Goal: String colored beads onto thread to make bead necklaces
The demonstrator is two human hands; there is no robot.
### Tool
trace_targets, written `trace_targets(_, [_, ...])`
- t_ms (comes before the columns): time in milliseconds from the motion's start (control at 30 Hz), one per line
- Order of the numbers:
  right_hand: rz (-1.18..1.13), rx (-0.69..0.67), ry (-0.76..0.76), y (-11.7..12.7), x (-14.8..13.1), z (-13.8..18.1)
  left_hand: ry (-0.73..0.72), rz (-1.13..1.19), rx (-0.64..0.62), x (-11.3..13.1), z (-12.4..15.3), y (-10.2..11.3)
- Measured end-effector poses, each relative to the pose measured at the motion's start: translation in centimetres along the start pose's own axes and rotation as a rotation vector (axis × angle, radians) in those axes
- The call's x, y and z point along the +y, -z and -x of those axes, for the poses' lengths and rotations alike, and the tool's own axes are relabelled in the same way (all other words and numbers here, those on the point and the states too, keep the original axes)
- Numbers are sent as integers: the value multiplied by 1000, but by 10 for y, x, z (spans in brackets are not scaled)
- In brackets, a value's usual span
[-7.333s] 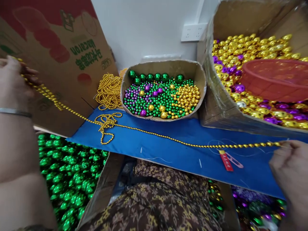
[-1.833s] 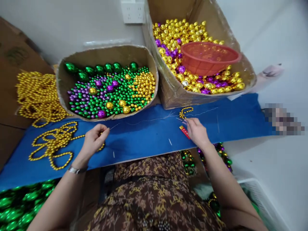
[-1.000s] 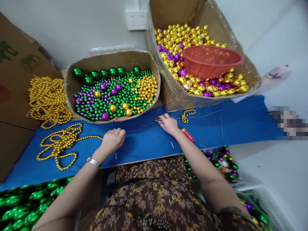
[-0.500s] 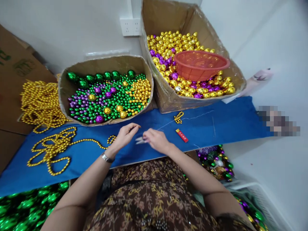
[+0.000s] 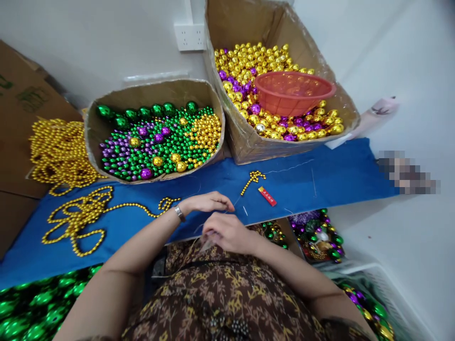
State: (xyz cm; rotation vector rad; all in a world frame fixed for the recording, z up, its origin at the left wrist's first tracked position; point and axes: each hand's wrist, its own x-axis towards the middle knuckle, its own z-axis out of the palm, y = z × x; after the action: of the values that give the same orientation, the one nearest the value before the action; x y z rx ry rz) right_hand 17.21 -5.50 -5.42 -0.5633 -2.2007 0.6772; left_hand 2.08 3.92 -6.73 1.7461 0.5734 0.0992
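My left hand (image 5: 208,202) hovers over the near edge of the blue cloth (image 5: 320,180), fingertips pinched on a thin thread (image 5: 236,201). The thread runs up to a short piece of gold beads (image 5: 253,178). Just below, over my lap, my right hand (image 5: 227,232) is closed on a small pale tool (image 5: 205,244) that looks like thread snips. A long gold bead strand (image 5: 88,218) lies looped on the cloth to the left, its end near my left wrist. A red tag (image 5: 267,195) lies beside the short piece.
Behind the cloth stand a cardboard box of mixed green, purple and gold beads (image 5: 152,137) and a bigger box of gold and purple balls (image 5: 280,128) holding a red basket (image 5: 295,92). A pile of gold strands (image 5: 59,151) lies at left, with green balls (image 5: 28,303) at bottom left.
Both hands have drawn back from the cloth toward my lap, the right one lower with the pale tool. The short gold piece has stretched out along the thread.
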Motion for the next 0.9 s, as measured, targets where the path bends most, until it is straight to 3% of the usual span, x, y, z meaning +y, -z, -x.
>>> trace_targets(100, [-144,192,-266,57,-6,12,-39,-126,32,7,3,1])
trace_targets(133, [-192,181,-346,77,-6,20,-69,-188,78,11,5,-2])
trace_targets(167, [-261,67,-377,97,-6,30,-108,-254,128,17,7,-5])
trace_targets(233, [-340,-304,-336,132,-4,51,-203,-385,215,29,9,-12])
trace_targets(267, [-346,-390,-324,144,-3,60,-250,-447,246,35,9,-16])
trace_targets(333, [-297,-398,-328,159,-3,76,-328,-528,298,45,8,-22])
trace_targets(433, [-120,-223,-393,157,-6,82,-344,-504,346,51,3,-25])
trace_targets(567, [185,-130,-550,130,-7,68,-226,-433,421,48,4,-22])
trace_targets(667, [302,-33,-564,112,1,56,-157,-394,518,47,8,-18])
trace_targets(900, [346,-53,-561,95,23,40,-91,-264,623,45,16,-20])
